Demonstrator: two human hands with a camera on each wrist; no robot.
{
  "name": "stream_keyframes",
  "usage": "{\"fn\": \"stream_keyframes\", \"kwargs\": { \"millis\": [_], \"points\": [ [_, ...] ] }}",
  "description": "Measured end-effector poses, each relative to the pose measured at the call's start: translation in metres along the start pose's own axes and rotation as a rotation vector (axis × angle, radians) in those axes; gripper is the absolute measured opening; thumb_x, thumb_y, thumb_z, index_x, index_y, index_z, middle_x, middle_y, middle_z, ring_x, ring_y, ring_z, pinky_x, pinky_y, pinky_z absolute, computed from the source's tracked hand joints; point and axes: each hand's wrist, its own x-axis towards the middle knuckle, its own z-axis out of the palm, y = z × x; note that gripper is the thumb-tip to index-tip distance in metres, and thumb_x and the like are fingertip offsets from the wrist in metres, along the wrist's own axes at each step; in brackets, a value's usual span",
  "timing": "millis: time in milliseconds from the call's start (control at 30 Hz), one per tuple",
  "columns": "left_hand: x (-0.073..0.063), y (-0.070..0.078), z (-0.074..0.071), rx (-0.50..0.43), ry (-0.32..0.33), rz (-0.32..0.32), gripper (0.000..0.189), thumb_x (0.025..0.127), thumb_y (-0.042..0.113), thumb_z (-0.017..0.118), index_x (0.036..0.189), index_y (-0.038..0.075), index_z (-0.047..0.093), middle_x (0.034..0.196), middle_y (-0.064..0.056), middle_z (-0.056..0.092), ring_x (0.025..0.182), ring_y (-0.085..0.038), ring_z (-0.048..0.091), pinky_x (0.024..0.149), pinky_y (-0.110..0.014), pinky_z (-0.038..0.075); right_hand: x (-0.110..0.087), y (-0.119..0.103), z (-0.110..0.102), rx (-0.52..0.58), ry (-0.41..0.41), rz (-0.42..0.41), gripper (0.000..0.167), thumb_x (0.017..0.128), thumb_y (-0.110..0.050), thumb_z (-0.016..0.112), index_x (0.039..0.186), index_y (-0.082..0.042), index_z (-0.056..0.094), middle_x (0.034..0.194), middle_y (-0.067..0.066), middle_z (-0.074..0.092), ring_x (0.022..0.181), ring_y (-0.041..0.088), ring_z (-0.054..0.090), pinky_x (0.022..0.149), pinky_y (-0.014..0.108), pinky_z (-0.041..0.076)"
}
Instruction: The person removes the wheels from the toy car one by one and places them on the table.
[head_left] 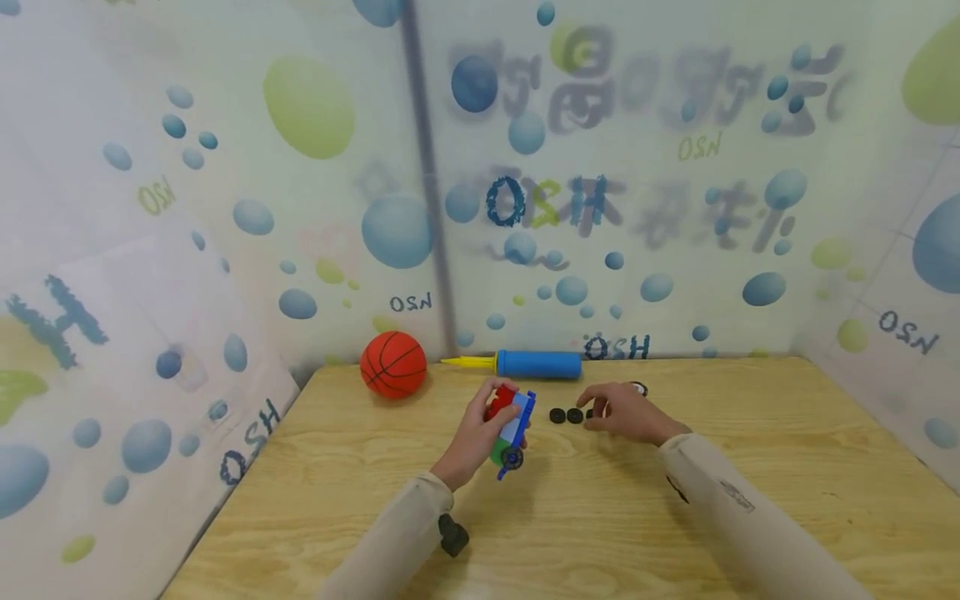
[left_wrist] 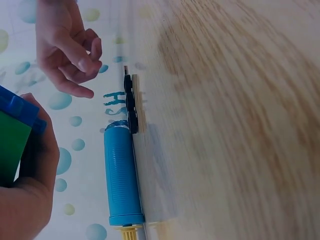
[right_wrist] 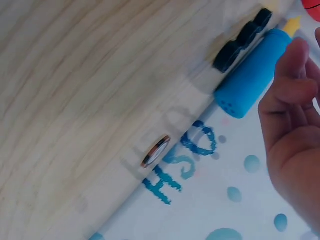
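My left hand (head_left: pixel 474 429) grips a toy vehicle (head_left: pixel 513 427) built of red, blue and green blocks, thumb across its side. One black wheel (head_left: pixel 512 458) shows at the vehicle's lower end; its far side is hidden. In the left wrist view, only a green and blue corner of the vehicle appears. On the table, three small black wheels (right_wrist: pixel 227 56) lie in a row. Over them hovers my right hand (head_left: pixel 626 414), its fingers loosely bent with nothing visible between them. It partly covers the rightmost wheel in the head view.
A blue hand pump (head_left: pixel 538 364) with a yellow nozzle lies along the table's back edge. Left of it sits a small red basketball (head_left: pixel 393 365). Behind the right hand is a small disc with a pale centre (right_wrist: pixel 156 151). Patterned walls (head_left: pixel 337 233) enclose the wooden table (head_left: pixel 600 517).
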Motion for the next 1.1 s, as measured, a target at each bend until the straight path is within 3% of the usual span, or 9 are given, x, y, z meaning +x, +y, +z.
{"fn": "stream_keyframes", "kwargs": {
  "millis": [267, 467, 667, 867, 967, 1100],
  "points": [
    [0.001, -0.001, 0.003, -0.015, 0.068, -0.003, 0.034, 0.105, 0.026, 0.05, 0.136, 0.014, 0.041, 0.117, -0.023, 0.062, 0.083, -0.023, 0.068, 0.073, -0.028, 0.06, -0.009, -0.021, 0.007, 0.215, -0.042, -0.127, 0.026, 0.095, -0.009, 0.066, 0.119, 0.0, 0.066, 0.086, 0.017, 0.068, 0.062, 0.03, 0.063, 0.059, 0.042, 0.058],
    [0.004, -0.003, 0.003, -0.05, 0.101, -0.021, 0.031, 0.105, 0.026, 0.05, 0.134, 0.019, 0.041, 0.117, -0.023, 0.062, 0.082, -0.022, 0.068, 0.074, -0.029, 0.06, -0.011, -0.044, 0.012, 0.341, -0.072, -0.209, 0.026, 0.097, -0.017, 0.066, 0.121, -0.008, 0.067, 0.092, 0.022, 0.069, 0.066, 0.021, 0.064, 0.061, 0.036, 0.058],
    [0.006, -0.001, 0.002, -0.019, 0.132, -0.019, 0.034, 0.105, 0.027, 0.049, 0.137, 0.018, 0.04, 0.13, -0.023, 0.056, 0.091, -0.03, 0.069, 0.077, -0.03, 0.06, -0.011, -0.06, 0.018, 0.427, -0.081, -0.273, 0.031, 0.096, -0.012, 0.066, 0.126, -0.007, 0.065, 0.09, 0.015, 0.067, 0.064, 0.016, 0.061, 0.061, 0.035, 0.058],
    [0.007, -0.001, 0.004, 0.038, 0.179, -0.005, 0.032, 0.105, 0.027, 0.049, 0.135, 0.02, 0.043, 0.137, -0.017, 0.048, 0.107, -0.028, 0.06, 0.084, -0.03, 0.057, -0.009, -0.07, 0.029, 0.481, -0.11, -0.3, 0.032, 0.095, -0.008, 0.065, 0.128, -0.008, 0.064, 0.095, 0.016, 0.068, 0.067, 0.034, 0.066, 0.065, 0.045, 0.061],
    [0.008, -0.001, 0.006, 0.053, 0.191, 0.0, 0.03, 0.105, 0.027, 0.049, 0.135, 0.022, 0.044, 0.139, -0.014, 0.048, 0.119, -0.03, 0.052, 0.09, -0.034, 0.054, -0.007, -0.073, 0.035, 0.472, -0.112, -0.295, 0.031, 0.096, -0.011, 0.066, 0.127, -0.011, 0.065, 0.094, 0.015, 0.069, 0.067, 0.037, 0.066, 0.065, 0.048, 0.061],
    [0.008, 0.0, 0.008, 0.046, 0.19, 0.0, 0.031, 0.106, 0.026, 0.047, 0.136, 0.02, 0.043, 0.142, -0.013, 0.046, 0.125, -0.032, 0.048, 0.096, -0.04, 0.05, -0.005, -0.075, 0.042, 0.487, -0.122, -0.33, 0.031, 0.096, -0.011, 0.066, 0.127, -0.007, 0.064, 0.086, 0.019, 0.067, 0.063, 0.039, 0.065, 0.063, 0.05, 0.06]
  ]
}}
